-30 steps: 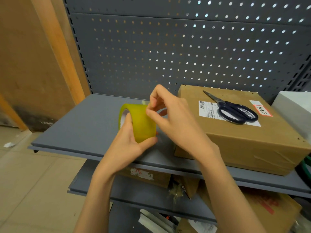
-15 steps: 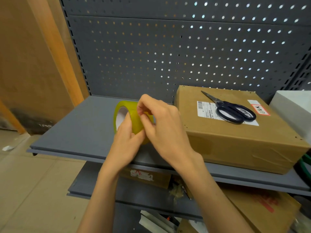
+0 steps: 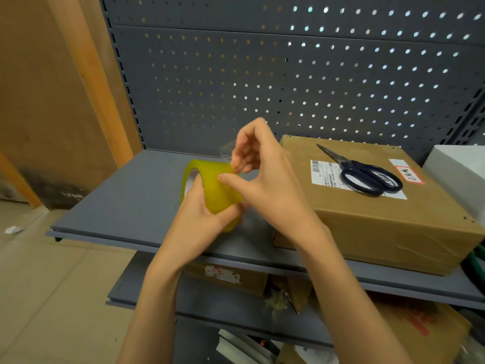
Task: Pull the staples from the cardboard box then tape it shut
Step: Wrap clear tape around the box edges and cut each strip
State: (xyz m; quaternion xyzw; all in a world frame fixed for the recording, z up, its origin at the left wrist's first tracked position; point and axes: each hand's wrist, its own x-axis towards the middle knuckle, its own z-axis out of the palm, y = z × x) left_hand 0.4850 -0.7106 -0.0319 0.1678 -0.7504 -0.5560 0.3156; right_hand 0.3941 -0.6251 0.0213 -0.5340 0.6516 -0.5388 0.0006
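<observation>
Yellow tape roll (image 3: 215,190) is held up on edge above the grey shelf (image 3: 126,200), left of the cardboard box (image 3: 372,214). Left hand (image 3: 202,222) grips the roll from the near side, thumb curled round its lower right edge, one finger reaching into the core. Right hand (image 3: 265,177) is over the top of the roll: thumb tip presses on the roll's outer face, index finger and neighbours curled, pinching at the tape's edge near the top rim. A faint clear strip seems to lift from there toward the far side, but it is too transparent to be sure. Box sits flat on the right part of the shelf, flaps down, against the perforated back panel (image 3: 288,82). Black-handled scissors (image 3: 367,172) lie closed on the box top, across a white shipping label (image 3: 325,174); a red-bordered sticker (image 3: 409,174) is just right of the handles. White block (image 3: 459,169) stands right of the box. More cardboard boxes sit on the lower shelf (image 3: 162,290).
</observation>
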